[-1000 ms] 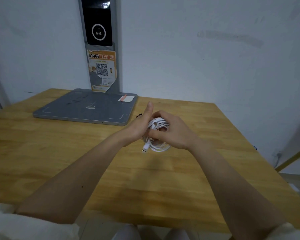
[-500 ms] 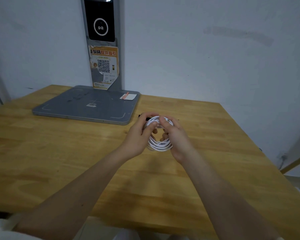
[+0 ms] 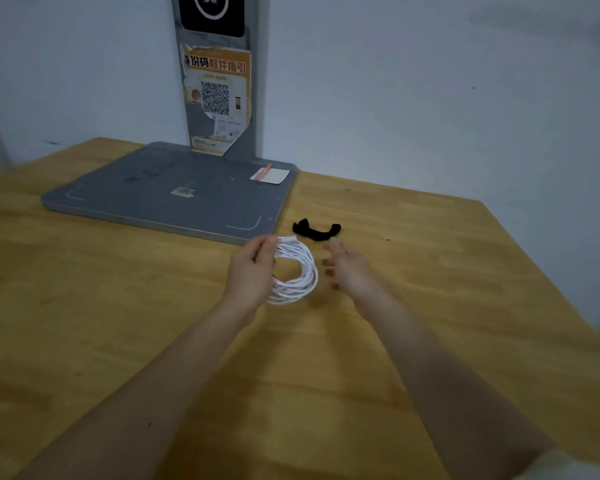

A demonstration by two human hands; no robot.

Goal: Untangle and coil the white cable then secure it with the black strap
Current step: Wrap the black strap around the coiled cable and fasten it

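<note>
Right hand (image 3: 349,268) now off the coiled white cable (image 3: 297,268), fingers loosely spread, reaching near the curved black strap (image 3: 317,231) on the wooden surface (image 3: 118,306). Left hand (image 3: 252,271) pinching the coil alone.

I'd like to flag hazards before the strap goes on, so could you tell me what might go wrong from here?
The white cable coil hangs from the left hand alone, held at one side, so its loops may spring apart or slip from that grip. The right hand, open, reaches toward the black strap lying curled on the table; one-handed, fingers may fumble it or push it away.
</note>
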